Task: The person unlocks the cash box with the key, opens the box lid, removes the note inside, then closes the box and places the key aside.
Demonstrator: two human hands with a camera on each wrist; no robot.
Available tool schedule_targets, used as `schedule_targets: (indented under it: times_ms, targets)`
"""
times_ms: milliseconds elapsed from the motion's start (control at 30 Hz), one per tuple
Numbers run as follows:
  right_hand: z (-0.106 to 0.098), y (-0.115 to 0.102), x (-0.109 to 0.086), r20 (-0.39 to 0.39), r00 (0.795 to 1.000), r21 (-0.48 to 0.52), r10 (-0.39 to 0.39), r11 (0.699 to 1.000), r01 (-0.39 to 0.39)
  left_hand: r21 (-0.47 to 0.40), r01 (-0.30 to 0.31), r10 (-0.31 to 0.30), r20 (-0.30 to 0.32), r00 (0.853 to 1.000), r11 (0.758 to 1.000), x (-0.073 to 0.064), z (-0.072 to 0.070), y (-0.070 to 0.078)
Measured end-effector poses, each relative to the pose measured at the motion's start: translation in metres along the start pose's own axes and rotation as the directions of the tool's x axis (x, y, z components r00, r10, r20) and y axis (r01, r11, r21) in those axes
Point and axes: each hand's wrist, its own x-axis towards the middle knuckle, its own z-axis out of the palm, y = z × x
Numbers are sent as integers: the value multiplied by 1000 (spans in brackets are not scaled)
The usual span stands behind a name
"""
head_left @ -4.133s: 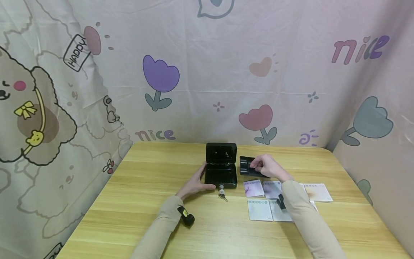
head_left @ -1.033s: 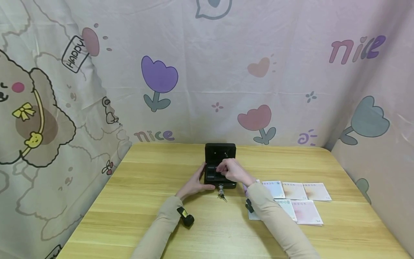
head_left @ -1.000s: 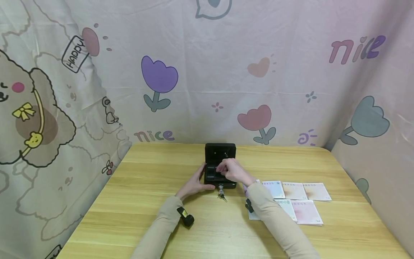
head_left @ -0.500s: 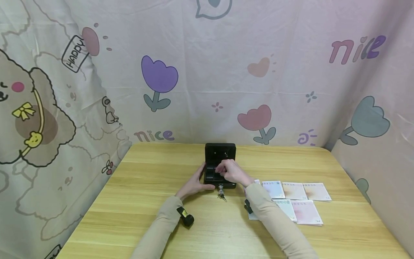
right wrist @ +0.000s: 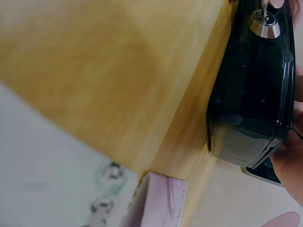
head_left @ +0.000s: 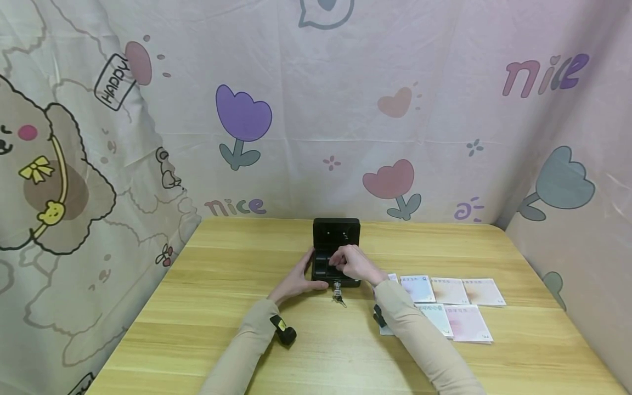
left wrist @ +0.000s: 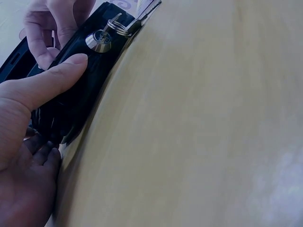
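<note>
A small black cash box [head_left: 337, 229] stands near the table's back edge with its lid raised. My left hand [head_left: 297, 281] grips its front left corner, the thumb on the front wall and the fingers along the side. Inside the box sits a black tray [head_left: 321, 266] with rounded slots. My right hand [head_left: 359, 264] reaches into the box with curled fingers and pinches the middle of the tray; the exact grip is partly hidden. In the left wrist view a key on a ring sits in the silver lock [left wrist: 98, 41].
Folded banknotes in pale colours, such as a pink one [head_left: 468, 323] and a blue one [head_left: 417, 289], lie in two rows at the right. My right sleeve [head_left: 419, 329] covers some. A printed cloth [head_left: 296, 181] hangs behind the wooden table [head_left: 237, 247].
About four seconds ago the tray lay on the table right of the box; it is now inside. My right hand has dipped slightly over the last second; the left stays in place.
</note>
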Motion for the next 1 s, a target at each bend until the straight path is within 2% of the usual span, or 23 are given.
schedule_targets:
  times_ms: [300, 767, 1000]
  targets:
    - [-1, 2, 0, 21, 1000, 24, -12, 1000, 11, 1, 6, -6, -3, 1000, 1000, 0, 0, 1]
    - [-3, 2, 0, 30, 1000, 8, -5, 1000, 4, 5, 1, -1, 0, 1000, 1000, -1, 0, 1]
    - [-3, 4, -2, 2, 1000, 50, -21, 999, 21, 7, 1, -1, -3, 1000, 1000, 0, 0, 1]
